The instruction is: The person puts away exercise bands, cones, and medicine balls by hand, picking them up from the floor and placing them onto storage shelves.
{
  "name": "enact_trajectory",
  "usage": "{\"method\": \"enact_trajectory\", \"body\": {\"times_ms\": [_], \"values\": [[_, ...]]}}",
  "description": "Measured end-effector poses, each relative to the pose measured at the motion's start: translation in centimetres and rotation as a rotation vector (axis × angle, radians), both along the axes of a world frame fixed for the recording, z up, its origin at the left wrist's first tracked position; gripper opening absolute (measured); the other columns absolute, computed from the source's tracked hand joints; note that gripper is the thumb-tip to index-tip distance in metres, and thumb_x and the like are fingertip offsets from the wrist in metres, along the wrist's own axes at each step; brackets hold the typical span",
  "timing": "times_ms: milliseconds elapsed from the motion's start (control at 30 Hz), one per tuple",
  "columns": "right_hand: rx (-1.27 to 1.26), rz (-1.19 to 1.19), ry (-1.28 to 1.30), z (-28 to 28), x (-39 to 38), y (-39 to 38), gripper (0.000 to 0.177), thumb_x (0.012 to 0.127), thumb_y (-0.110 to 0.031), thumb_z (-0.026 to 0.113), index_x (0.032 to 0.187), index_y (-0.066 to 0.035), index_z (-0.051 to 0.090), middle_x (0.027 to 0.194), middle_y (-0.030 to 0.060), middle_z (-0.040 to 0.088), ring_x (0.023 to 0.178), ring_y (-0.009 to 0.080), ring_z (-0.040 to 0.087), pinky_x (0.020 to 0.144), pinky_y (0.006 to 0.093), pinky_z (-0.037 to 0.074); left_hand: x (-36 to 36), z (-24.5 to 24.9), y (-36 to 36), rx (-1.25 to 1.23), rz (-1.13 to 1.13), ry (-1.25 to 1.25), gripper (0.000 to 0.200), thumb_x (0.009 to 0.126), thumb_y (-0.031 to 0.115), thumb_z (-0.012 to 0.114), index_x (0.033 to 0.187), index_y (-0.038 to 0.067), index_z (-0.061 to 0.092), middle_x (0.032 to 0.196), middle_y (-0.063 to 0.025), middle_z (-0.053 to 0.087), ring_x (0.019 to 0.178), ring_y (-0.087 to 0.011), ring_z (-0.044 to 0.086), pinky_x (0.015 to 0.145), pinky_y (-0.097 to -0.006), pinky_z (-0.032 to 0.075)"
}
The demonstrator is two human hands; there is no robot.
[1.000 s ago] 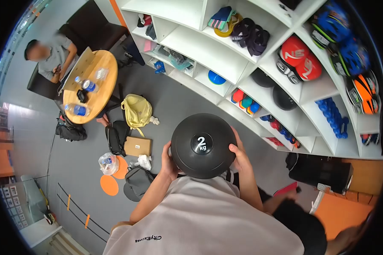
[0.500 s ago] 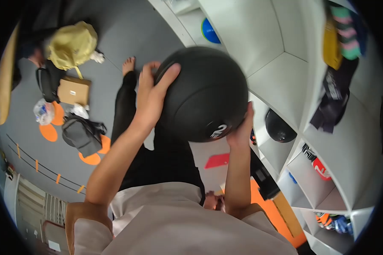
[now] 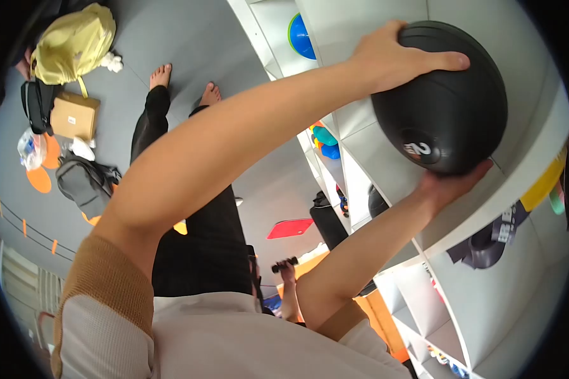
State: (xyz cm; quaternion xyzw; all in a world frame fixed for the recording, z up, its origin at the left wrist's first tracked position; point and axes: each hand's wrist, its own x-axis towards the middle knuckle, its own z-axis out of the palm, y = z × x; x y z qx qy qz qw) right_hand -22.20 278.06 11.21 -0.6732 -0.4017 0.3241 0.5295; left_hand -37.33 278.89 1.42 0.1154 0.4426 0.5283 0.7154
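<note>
A black medicine ball (image 3: 446, 104) with a white "2" printed on it sits between my two hands, out to the right at a white cubby shelf (image 3: 367, 136). My left hand (image 3: 404, 63) grips its upper left side, thumb stretched across the top. From below, my right hand (image 3: 452, 188) supports the ball with the palm against its underside. The ball overlaps an upper compartment of the shelf in this view. Part of another dark ball (image 3: 377, 201) shows in a compartment behind my right forearm.
Another person's hand (image 3: 287, 271) holds a small dark dumbbell (image 3: 284, 264) below. On the grey floor lie a red mat (image 3: 290, 228), a yellow bag (image 3: 74, 41), a cardboard box (image 3: 74, 116) and a grey backpack (image 3: 85, 186). A blue ball (image 3: 302, 36) rests in the shelf.
Both hands have carried the medicine ball from in front of my body to the right, up against the shelf. My arms are now stretched out, and my view has shifted.
</note>
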Motion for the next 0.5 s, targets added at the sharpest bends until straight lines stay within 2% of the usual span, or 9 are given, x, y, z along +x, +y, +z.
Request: {"method": "enact_trajectory", "body": {"times_ms": [100,167,233,300,333,433,500], "values": [[0.013,0.123,-0.111,0.8,1.3,2.6,0.058,0.09,-0.042,0.049,0.128,0.002,0.049,0.134,0.0157,0.049,0.121,0.029,0.05,0.102,0.0413,0.04,2.8,-1.7,2.2,0.018,-0.024,-0.134,0.117,0.052,0.065,0.077,0.135,-0.007,0.037,0.127,-0.0223,0.052,0.119,-0.0318,0.052,0.101,-0.0358,0.042],[-0.08,0.148,-0.202,1.1,2.7,4.0,0.059,0.088,-0.041,0.054,0.127,0.002,0.05,0.132,0.0161,0.05,0.119,0.029,0.051,0.101,0.0415,0.041,4.7,-3.6,2.9,0.054,-0.033,-0.186,0.118,0.051,0.065,0.077,0.136,-0.005,0.036,0.13,-0.022,0.05,0.122,-0.0311,0.049,0.103,-0.0356,0.04],[-0.137,0.142,-0.219,0.7,2.1,4.2,0.059,0.086,-0.04,0.058,0.126,0.002,0.051,0.131,0.0161,0.051,0.118,0.0286,0.052,0.1,0.0412,0.042,6.2,-4.4,2.9,0.096,-0.033,-0.08,0.119,0.051,0.067,0.076,0.137,-0.005,0.035,0.131,-0.022,0.05,0.123,-0.0319,0.049,0.103,-0.0354,0.039],[-0.218,0.059,-0.352,-0.1,1.2,3.9,0.058,0.085,-0.038,0.06,0.127,0.002,0.051,0.13,0.0159,0.052,0.117,0.0282,0.052,0.099,0.0402,0.043,7.0,-4.4,3.6,0.078,-0.054,-0.001,0.12,0.051,0.069,0.074,0.138,-0.005,0.034,0.131,-0.022,0.05,0.123,-0.0324,0.049,0.104,-0.0354,0.039],[-0.221,0.058,-0.354,0.0,0.7,3.8,0.058,0.085,-0.038,0.06,0.127,0.002,0.051,0.13,0.0159,0.052,0.117,0.0282,0.052,0.099,0.0402,0.043,7.2,-4.4,3.9,0.068,-0.074,0.086,0.121,0.052,0.071,0.072,0.138,-0.005,0.034,0.131,-0.022,0.05,0.123,-0.0328,0.048,0.104,-0.0355,0.039],[-0.295,0.066,-0.335,0.3,0.1,4.1,0.057,0.086,-0.038,0.06,0.128,0.001,0.051,0.129,0.0165,0.052,0.117,0.0276,0.053,0.099,0.0388,0.043,7.0,-5.1,4.1,0.13,-0.102,0.129,0.123,0.052,0.076,0.068,0.139,-0.005,0.034,0.132,-0.0221,0.049,0.124,-0.033,0.047,0.104,-0.0359,0.039],[-0.193,-0.005,-0.57,-0.5,0.3,4.7,0.057,0.089,-0.039,0.056,0.13,0.0,0.049,0.13,0.017,0.052,0.116,0.0276,0.053,0.099,0.0383,0.043,7.0,-4.4,4.5,0.098,-0.142,0.188,0.123,0.052,0.08,0.065,0.137,-0.004,0.037,0.132,-0.0212,0.049,0.124,-0.0323,0.048,0.103,-0.0363,0.04]]}}
